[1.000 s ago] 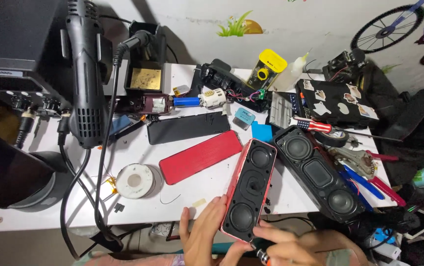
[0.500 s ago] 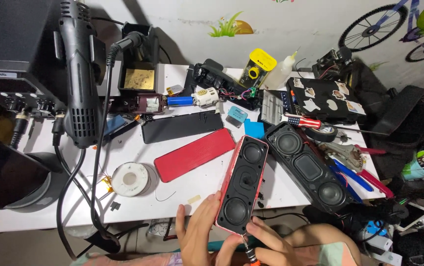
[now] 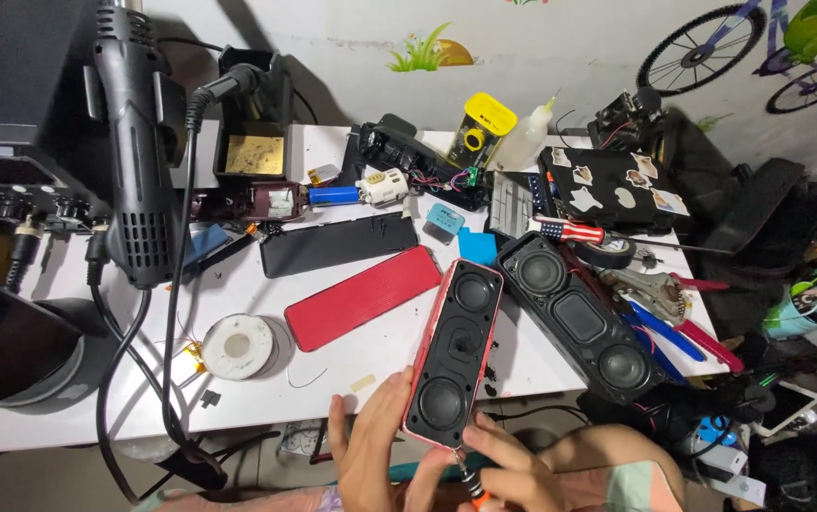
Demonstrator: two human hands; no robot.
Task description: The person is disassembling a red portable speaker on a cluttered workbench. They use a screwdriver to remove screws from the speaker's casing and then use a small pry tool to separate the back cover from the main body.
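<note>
Shifted toward lower centre: red speaker shell (image 3: pixel 454 356), rigid yet fragile; left hand (image 3: pixel 370 455) grasps its casing edge, right hand (image 3: pixel 508 474) clenches a screwdriver (image 3: pixel 470 484).

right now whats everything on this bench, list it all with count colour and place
red-framed speaker shell with black drivers: 1, red and black, front centre, over table edge
flat red grille panel: 1, red, centre
flat black panel: 1, black, behind red panel
black three-driver speaker unit: 1, black, right of shell
white solder spool: 1, white, front left
black hot-air gun: 1, black, hanging left
yellow round-topped container: 1, yellow, back centre
white table: 1, white
small screwdriver: 1, orange-tipped, at shell's near end
left hand: on shell's near left corner
right hand: holding screwdriver
</note>
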